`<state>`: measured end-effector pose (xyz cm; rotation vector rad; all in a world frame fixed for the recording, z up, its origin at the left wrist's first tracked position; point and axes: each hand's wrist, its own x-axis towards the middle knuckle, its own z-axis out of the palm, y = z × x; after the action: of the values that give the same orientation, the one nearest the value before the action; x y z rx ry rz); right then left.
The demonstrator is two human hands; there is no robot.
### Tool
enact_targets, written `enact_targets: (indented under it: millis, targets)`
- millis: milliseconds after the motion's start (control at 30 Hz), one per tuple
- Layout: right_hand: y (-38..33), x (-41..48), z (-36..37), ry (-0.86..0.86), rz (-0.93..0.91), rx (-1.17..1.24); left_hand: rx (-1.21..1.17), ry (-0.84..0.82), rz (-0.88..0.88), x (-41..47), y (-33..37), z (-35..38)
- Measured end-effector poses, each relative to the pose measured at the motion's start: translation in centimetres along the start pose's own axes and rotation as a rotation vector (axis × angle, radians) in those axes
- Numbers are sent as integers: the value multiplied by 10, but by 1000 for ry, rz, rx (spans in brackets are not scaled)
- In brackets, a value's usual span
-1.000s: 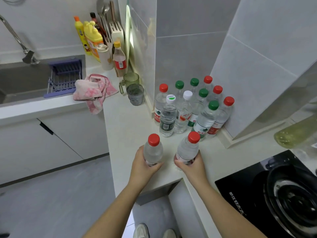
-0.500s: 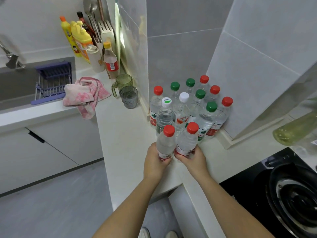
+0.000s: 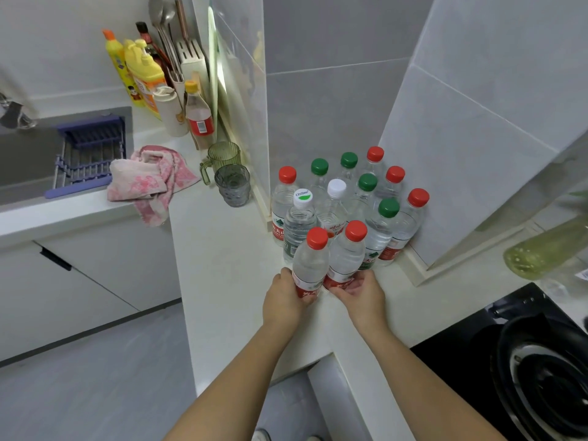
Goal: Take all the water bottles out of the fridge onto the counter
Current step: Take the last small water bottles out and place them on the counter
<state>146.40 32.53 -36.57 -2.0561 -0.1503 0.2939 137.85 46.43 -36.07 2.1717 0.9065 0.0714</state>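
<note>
Red-capped bottles [image 3: 310,262], labels behind hands [image 3: 281,302]

Two clear water bottles with red caps and red labels stand upright and touching on the white counter [image 3: 222,249] at centre frame. I grip the left bottle [image 3: 310,265] in my left hand [image 3: 281,300] and the right bottle [image 3: 346,256] in my right hand [image 3: 359,292]. Just behind them, a cluster of ten upright bottles [image 3: 367,186] with red, green and white caps fills the tiled corner.
</note>
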Motion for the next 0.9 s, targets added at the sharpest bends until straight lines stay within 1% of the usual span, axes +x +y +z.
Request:
enact_targets:
  millis: [100, 267, 333, 467, 600, 667, 733, 800, 900]
  targets:
    - [1, 8, -2, 21, 0, -33, -30, 11, -10, 5, 5, 4]
    - [2, 18, 0, 24, 4, -43, -208, 50, -48, 10, 13, 6]
    - [1, 22, 2, 25, 6, -50, -227, 38, -49, 12, 15, 6]
    - [3, 27, 5, 28, 4, -82, -124, -21, -53, 20, 16, 6]
    - [1, 26, 4, 24, -1, -92, -109, -38, -51, 22, 14, 8]
    - [1, 23, 3, 11, 1, -92, -141, -123, -63, 23, 10, 5]
    - [2, 19, 2, -27, 15, -94, -70, -207, -60, 27, 5, -4]
    - [2, 13, 2, -74, 28, -107, 64, -203, -18, 34, -1, -17]
    - [3, 8, 7, -81, 19, -132, 121, -217, 93, 50, -8, -31]
